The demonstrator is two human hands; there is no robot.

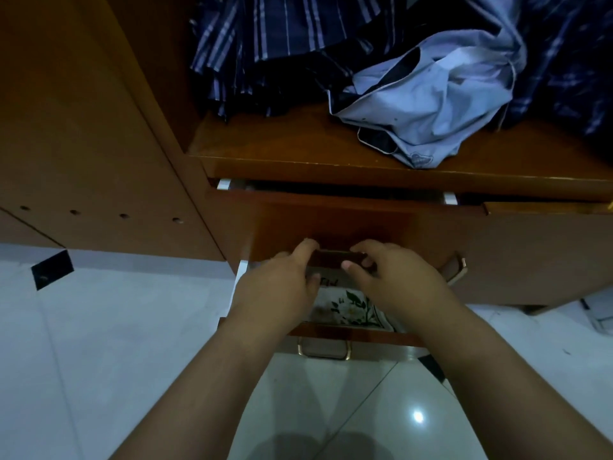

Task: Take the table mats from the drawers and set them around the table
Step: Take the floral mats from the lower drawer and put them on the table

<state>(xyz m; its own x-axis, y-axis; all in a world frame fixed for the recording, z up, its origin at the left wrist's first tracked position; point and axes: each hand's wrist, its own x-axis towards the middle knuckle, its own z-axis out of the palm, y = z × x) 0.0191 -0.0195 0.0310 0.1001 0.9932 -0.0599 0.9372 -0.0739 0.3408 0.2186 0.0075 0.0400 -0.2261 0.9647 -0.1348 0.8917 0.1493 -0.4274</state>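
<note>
A lower drawer [348, 335] of the wooden wardrobe stands pulled out. Inside it lies a white table mat [353, 308] printed with flowers and green leaves, partly hidden by my wrists. Above it, the upper drawer [331, 224] is out by a small gap, with white rails showing at its top corners. My left hand [282, 287] and my right hand [394, 283] meet at a dark brown bar [331, 260] on that drawer's front, which looks like its handle. The fingers of both hands are curled onto it.
On the open shelf [298, 144] above lie a striped dark blue cloth [265, 38] and a crumpled light blue shirt [428, 104]. A second drawer with a metal handle [456, 268] is to the right. The lower drawer's handle [323, 351] juts over the glossy white floor tiles [99, 360].
</note>
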